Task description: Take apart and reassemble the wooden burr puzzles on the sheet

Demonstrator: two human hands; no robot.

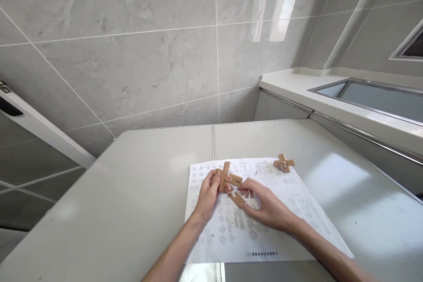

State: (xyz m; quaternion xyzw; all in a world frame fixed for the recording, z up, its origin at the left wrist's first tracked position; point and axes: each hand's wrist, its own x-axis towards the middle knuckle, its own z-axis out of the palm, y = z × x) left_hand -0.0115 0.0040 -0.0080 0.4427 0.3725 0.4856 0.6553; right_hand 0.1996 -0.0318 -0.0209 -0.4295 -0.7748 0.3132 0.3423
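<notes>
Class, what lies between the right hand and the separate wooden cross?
Only the printed sheet shows between the right hand and the wooden cross, in the head view.

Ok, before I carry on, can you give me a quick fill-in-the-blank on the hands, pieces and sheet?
1. The left hand holds the crossed pieces, which look to be made of ____.
2. On the right hand, the digit nearest the lower end of the notched piece is the ____.
3. Seen from the person, the block sits at the far ____ corner of the sheet.

Missing words: wood; thumb; right.
</notes>
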